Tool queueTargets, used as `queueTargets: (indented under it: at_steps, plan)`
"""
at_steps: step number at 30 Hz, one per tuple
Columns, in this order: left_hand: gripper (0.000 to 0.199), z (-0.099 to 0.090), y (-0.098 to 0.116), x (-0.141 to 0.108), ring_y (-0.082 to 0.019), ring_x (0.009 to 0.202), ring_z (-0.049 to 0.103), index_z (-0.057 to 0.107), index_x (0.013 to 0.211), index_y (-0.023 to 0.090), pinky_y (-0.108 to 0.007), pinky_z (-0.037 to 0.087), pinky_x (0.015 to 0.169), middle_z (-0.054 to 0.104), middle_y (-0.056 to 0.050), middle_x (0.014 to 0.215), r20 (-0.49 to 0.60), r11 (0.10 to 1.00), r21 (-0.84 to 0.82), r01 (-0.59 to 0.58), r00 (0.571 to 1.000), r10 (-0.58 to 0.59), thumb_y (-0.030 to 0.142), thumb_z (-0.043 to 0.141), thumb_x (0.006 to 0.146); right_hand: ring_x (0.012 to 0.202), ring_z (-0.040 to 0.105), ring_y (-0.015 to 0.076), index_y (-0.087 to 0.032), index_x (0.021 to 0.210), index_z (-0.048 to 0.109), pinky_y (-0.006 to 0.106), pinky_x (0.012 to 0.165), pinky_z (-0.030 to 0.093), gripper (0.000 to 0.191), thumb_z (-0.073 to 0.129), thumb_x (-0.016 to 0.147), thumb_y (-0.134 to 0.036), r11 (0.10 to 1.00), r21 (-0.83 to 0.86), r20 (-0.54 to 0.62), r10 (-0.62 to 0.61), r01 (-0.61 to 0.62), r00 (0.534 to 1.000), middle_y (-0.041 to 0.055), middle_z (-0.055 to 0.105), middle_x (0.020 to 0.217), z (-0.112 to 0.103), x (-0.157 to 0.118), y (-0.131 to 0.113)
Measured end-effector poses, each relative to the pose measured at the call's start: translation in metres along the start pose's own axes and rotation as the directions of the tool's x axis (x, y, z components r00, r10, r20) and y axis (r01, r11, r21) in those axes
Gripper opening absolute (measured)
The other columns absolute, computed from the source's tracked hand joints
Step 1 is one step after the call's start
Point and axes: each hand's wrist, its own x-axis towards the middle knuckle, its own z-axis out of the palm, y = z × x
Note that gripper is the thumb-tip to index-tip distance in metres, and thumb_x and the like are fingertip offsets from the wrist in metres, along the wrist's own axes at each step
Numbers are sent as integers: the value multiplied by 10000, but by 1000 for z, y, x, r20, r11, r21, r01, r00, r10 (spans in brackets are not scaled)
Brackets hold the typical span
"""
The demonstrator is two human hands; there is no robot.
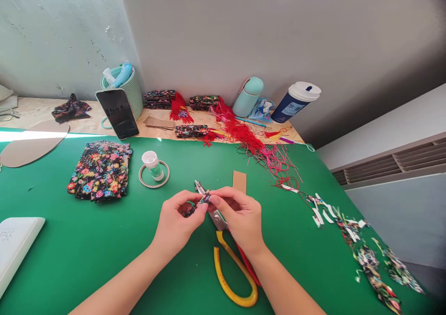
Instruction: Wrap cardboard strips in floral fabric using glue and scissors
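Between both hands, over the green mat, I hold a small piece of black floral fabric (205, 198). My left hand (181, 215) pinches its left part between thumb and fingers. At its right end, the thumb and forefinger of my right hand (242, 213) are closed on it. Scissors (235, 278) with yellow and red handles lie on the mat beneath my hands, their blades partly hidden. Just behind my right hand is a brown cardboard strip (239, 180). The inner fingers of both hands are partly covered.
A folded floral fabric stack (101, 171) lies left, near a small white jar (152, 165) by a ring. Along the back stand a phone (118, 114), a green bottle (248, 96) and a lidded cup (295, 102). Red threads (247, 136) and fabric scraps (369, 261) spread rightward.
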Motion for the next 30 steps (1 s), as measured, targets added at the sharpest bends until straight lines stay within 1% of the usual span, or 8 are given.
queueTargets:
  at_steps: [3,6,10,15,18,23,28,30]
  plan:
    - [166,-1,2,2,-45,405,350,690,752,151,-210,272,386,543,19,607,69,995,-80,61,996,-55,312,661,720,544,670,125,-228,754,724,212,544,578,13,729,749,-240,998,-37,18,-41,41,999,-17,693,668,-1,0,0]
    - [180,-2,1,2,-36,387,342,699,753,148,-204,270,370,532,21,596,88,991,-109,78,994,-68,324,678,720,532,654,126,-220,744,711,219,528,564,43,726,753,-260,996,-57,26,-67,68,997,-13,673,656,-1,0,0]
    - [173,-2,1,2,-44,388,410,709,766,150,-201,319,363,559,5,662,92,993,-99,69,994,-60,313,692,710,526,641,122,-217,733,700,220,517,547,65,722,758,-272,995,-64,29,-75,77,997,-14,661,648,-1,0,0]
    - [144,-2,4,2,-57,398,462,695,738,146,-194,352,379,532,17,635,103,993,-100,56,994,-46,283,698,694,517,628,116,-215,718,689,218,508,538,83,722,757,-280,994,-77,38,-76,79,996,-17,653,645,0,0,-1]
    - [166,-4,3,2,-49,391,443,686,740,140,-193,334,376,531,15,642,124,992,-106,66,991,-53,302,693,707,526,630,119,-219,724,689,219,510,538,76,721,759,-277,994,-68,41,-80,83,996,-16,654,650,0,-1,-2]
    - [314,-10,0,2,-49,406,403,675,774,141,-195,292,384,489,18,615,209,975,-213,70,978,-24,448,615,790,522,624,105,-231,742,686,203,506,531,46,709,772,-258,997,-36,35,-64,65,997,-29,650,652,0,-2,-2]
    - [348,-9,0,2,-41,394,363,650,805,140,-193,252,365,516,16,630,215,965,-230,125,974,-75,472,702,715,514,618,112,-216,738,675,218,515,540,97,691,781,-301,997,-72,24,-39,41,999,-20,649,637,-1,0,-1]
    - [356,-8,-1,2,-44,388,351,646,813,139,-195,248,367,505,24,588,217,967,-212,145,971,-98,478,698,719,525,624,116,-211,752,670,222,522,544,109,695,771,-316,996,-75,31,-36,38,999,-12,656,647,-1,1,-1]
